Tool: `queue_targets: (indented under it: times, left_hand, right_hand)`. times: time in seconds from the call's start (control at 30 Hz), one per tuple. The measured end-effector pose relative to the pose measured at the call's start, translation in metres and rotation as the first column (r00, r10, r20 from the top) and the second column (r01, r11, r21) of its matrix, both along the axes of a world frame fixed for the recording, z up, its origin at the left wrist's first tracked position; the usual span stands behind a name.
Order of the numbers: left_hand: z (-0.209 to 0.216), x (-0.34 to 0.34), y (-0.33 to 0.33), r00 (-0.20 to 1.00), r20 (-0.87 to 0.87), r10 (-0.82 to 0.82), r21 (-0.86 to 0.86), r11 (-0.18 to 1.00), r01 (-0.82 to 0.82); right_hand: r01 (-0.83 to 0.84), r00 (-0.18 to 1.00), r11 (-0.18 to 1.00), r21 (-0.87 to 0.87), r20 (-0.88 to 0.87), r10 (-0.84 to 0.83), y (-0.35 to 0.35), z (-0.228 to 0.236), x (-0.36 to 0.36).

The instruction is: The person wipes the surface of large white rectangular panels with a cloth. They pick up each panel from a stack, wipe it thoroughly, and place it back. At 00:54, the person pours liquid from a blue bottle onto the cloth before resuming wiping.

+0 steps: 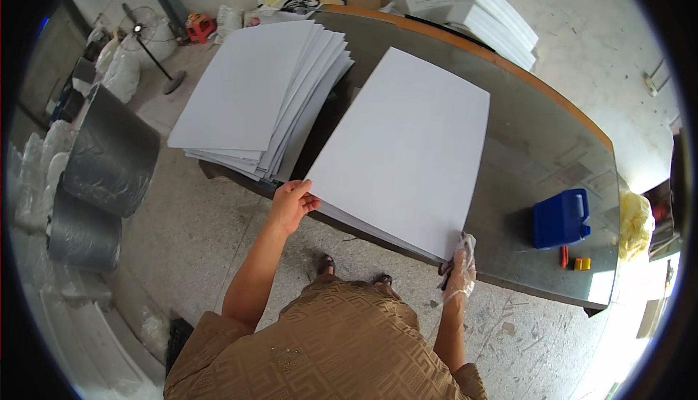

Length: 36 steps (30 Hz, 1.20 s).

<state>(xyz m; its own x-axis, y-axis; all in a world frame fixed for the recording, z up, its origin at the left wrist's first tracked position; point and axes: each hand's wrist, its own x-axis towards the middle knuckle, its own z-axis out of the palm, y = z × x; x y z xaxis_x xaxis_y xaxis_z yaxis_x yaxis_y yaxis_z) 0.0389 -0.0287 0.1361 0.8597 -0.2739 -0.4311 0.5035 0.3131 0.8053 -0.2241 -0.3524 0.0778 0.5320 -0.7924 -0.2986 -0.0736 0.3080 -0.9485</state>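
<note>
A stack of large white sheets (403,149) lies on the glass-topped table in front of me, its near edge level with the table's front. My left hand (289,207) is at the stack's near left corner, thumb on top and fingers curled, closed on the edge of the top white sheet. At the near right corner is my right hand (461,273), in a loose clear plastic glove. Its fingers look closed around something dark, partly hidden beside the sheet corner; what it is I cannot make out.
Left on the table stands a second, uneven pile of white sheets (236,87). A blue jerrycan (558,220) and small red and yellow objects (582,264) sit on the table's right part (523,174). Large dark rolls (109,153) and a standing fan (149,44) are at left.
</note>
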Motion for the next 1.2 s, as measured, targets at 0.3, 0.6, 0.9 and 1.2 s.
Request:
queue_targets:
  times: [0.3, 0.6, 0.9, 1.2]
  left_hand:
    - [0.011, -0.044, -0.079, 0.981, 0.18, -0.065, -0.291, 0.95, 0.117]
    - [0.057, 0.039, 0.088, 0.86, 0.387, 0.331, -0.209, 0.941, -0.268]
    - [0.031, 0.152, 0.252, 0.796, 0.371, 0.478, -0.104, 0.873, -0.476]
    - [-0.018, 0.213, 0.286, 0.889, 0.195, 0.414, 0.147, 0.884, -0.444]
  right_hand:
    - [0.144, 0.99, 0.974, -0.176, 0.027, -0.142, -0.01, 0.014, 0.0]
    - [0.165, 0.981, 0.964, -0.208, 0.131, -0.14, 0.0, 0.039, 0.008]
    - [0.12, 0.993, 0.889, -0.442, 0.041, -0.113, -0.016, 0.046, 0.006]
    - [0.347, 0.929, 0.904, -0.249, 0.223, -0.296, -0.025, 0.079, -0.048]
